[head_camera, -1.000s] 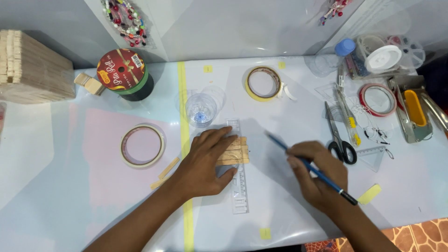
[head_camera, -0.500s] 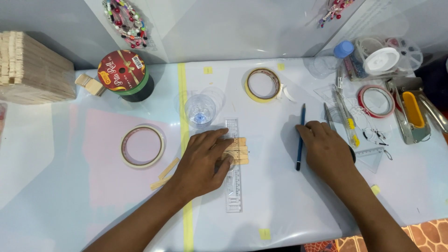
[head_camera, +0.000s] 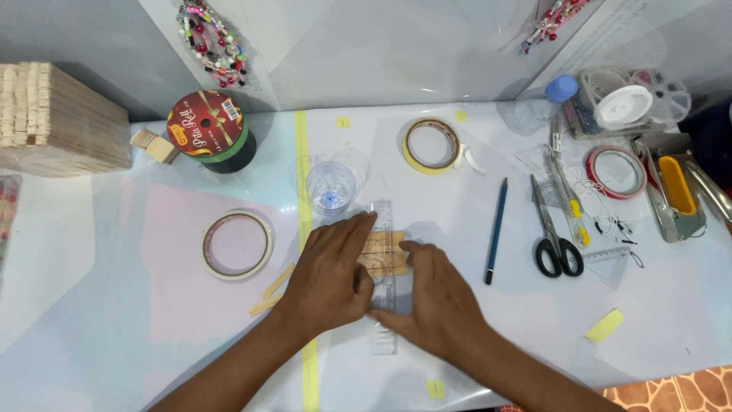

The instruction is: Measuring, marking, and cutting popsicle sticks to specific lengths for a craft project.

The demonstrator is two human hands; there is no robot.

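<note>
Both hands press flat and close together: the left hand (head_camera: 328,278) on the wooden sticks (head_camera: 385,254), the right hand (head_camera: 431,297) on the clear ruler (head_camera: 383,336) beneath them, gripping nothing. Even downward pressure should keep sticks and ruler from sliding. The pencil (head_camera: 496,230) lies free beyond the right hand, scissors (head_camera: 553,229) farther.

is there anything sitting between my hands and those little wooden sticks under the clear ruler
Nothing visible is in the way. Your left hand already rests on the wooden sticks and the clear ruler, and your right hand touches them from the other side. The pencil lies apart, off to the right.
</note>
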